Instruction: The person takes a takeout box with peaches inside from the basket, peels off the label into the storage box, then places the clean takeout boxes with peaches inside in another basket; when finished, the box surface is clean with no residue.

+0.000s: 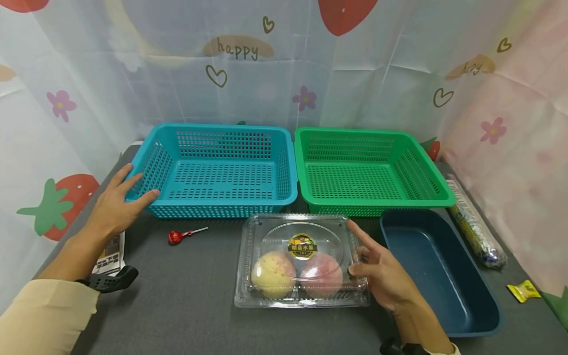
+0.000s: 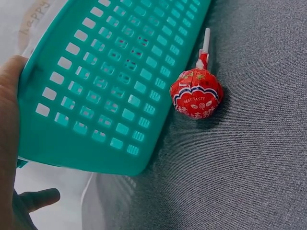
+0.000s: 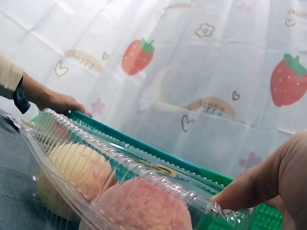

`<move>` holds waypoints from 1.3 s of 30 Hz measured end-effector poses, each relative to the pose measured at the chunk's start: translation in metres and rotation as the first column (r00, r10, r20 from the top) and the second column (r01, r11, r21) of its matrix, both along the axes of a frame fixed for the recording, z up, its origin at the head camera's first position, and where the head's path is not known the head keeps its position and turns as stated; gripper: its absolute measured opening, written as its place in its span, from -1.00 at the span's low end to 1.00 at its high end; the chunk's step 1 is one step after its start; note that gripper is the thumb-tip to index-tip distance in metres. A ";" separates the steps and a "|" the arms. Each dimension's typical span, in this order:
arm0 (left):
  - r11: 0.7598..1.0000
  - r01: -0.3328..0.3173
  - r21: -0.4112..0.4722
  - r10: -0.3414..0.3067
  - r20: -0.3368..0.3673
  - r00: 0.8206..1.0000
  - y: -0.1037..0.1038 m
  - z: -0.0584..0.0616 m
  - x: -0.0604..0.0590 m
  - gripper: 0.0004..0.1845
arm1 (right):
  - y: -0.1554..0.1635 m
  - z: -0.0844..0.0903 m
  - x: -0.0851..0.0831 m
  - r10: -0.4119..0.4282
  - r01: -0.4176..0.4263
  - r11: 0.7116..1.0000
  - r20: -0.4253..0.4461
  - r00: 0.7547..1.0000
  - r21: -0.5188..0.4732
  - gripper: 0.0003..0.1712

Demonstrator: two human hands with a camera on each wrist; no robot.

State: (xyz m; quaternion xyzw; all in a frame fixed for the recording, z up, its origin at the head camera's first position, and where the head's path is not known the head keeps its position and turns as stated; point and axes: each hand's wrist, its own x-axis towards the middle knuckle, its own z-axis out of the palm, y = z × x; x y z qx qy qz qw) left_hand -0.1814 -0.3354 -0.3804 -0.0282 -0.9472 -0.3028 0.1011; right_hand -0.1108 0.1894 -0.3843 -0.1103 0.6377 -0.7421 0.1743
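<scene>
A clear plastic fruit box [image 1: 301, 301] with a yellowish peach [image 1: 273, 275] and a pink peach [image 1: 321, 276] inside is in front of the baskets. My right hand [image 1: 385, 273] grips its right side, thumb at the side and index finger along the lid's far right corner. At the left end of the blue basket [image 1: 222, 203], my left hand [image 1: 116, 204] rests on the rim with its fingers spread. A red-wrapped lollipop [image 2: 196, 93] lies on the cloth by that basket, apart from the hand.
The green basket [image 1: 377, 203] stands right of the blue one. A dark blue tub [image 1: 437, 276] sits right of my right hand. Farther right are a long plastic-wrapped packet [image 1: 477, 227] and a yellow-wrapped candy [image 1: 523, 291]. Printed paper [image 1: 110, 256] lies under my left forearm.
</scene>
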 end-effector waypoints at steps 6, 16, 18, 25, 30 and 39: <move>1.000 0.004 -0.001 -0.004 0.020 1.000 0.000 0.001 -0.001 -0.19 | 0.001 0.002 0.002 -0.046 0.048 0.990 -0.017 0.999 0.135 0.01; 0.998 -0.057 -0.026 0.056 -0.031 0.998 0.014 0.031 0.012 -0.14 | -0.004 -0.001 0.006 -0.111 0.117 0.967 -0.040 0.993 0.225 0.00; 0.997 -0.071 -0.019 0.070 -0.065 0.995 0.023 0.041 0.017 -0.14 | -0.005 -0.002 0.006 -0.121 0.130 0.965 -0.053 0.991 0.226 0.00; 0.989 0.015 0.144 0.014 -0.203 0.979 0.061 0.060 0.042 -0.17 | -0.008 -0.002 0.005 -0.150 0.165 0.958 -0.081 0.985 0.235 -0.05; 0.970 0.099 0.222 -0.043 -0.245 0.968 0.084 0.063 0.058 -0.18 | -0.010 -0.002 0.006 -0.172 0.194 0.941 -0.102 0.980 0.276 -0.09; 0.926 0.233 0.297 -0.125 -0.342 0.931 0.116 0.056 0.074 -0.13 | -0.010 -0.003 0.005 -0.176 0.203 0.936 -0.119 0.977 0.286 -0.08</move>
